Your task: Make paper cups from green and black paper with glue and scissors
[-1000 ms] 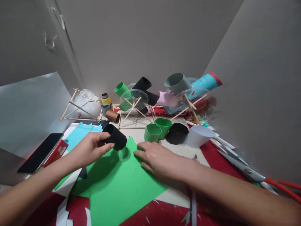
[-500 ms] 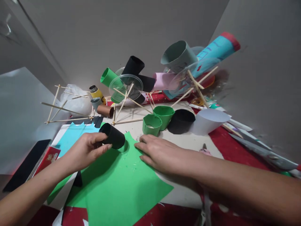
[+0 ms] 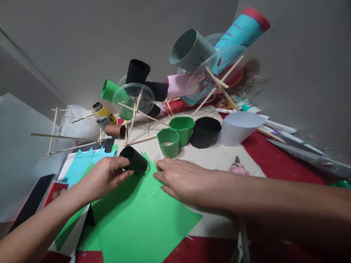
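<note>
My left hand (image 3: pixel 105 175) is closed round a black paper tube (image 3: pixel 134 160), holding it tilted just above a green paper sheet (image 3: pixel 137 219). My right hand (image 3: pixel 181 179) lies flat on the sheet's upper right edge, fingers stretched out and pressing the paper down. Just beyond the fingers stand two green paper cups (image 3: pixel 175 135) side by side, then a black paper ring (image 3: pixel 205 131) and a white paper cone (image 3: pixel 238 128).
Behind stand two stick frames with clear plastic discs (image 3: pixel 133 98) and paper tubes in green, black, pink, grey and blue. A brown tube (image 3: pixel 115 130), a yellow bottle (image 3: pixel 102 110), a stick frame (image 3: pixel 63 137), a phone (image 3: pixel 33 201) and light blue paper (image 3: pixel 79 164) lie left. Scissors (image 3: pixel 309 157) lie right.
The view has swung left and tilted, so the far things appear higher. My left hand has lowered the black tube slightly toward the green sheet. My right hand stays flat on the sheet.
</note>
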Demonstrator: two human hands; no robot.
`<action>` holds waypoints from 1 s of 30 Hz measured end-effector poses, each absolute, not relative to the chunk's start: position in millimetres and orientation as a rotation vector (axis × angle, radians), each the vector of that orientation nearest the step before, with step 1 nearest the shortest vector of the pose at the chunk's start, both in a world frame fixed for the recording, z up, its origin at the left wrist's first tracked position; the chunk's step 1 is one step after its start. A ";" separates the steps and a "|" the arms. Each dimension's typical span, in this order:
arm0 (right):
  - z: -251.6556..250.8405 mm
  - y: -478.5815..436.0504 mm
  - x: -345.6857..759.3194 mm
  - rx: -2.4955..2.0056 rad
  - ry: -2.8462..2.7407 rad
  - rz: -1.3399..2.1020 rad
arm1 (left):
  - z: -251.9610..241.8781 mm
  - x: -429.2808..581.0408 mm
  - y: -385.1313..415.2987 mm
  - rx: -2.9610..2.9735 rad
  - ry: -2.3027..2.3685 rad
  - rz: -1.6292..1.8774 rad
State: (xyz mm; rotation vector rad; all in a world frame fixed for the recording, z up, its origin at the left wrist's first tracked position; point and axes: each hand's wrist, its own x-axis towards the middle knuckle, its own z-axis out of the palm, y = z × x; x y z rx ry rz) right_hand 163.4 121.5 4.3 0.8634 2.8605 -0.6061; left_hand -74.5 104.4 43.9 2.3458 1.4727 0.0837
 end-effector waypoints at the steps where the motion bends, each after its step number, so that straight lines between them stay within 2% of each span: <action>1: 5.9 121.8 163.5 0.861 2.855 -0.604 | 43.6 -73.7 105.4 2.359 1.476 0.037; 9: 9.8 120.8 161.2 0.849 2.830 -0.545 | 40.7 -67.3 111.2 2.422 1.489 -0.115; 30: 7.2 119.5 160.9 0.830 2.837 -0.507 | 36.3 -56.6 117.4 2.653 1.450 -0.235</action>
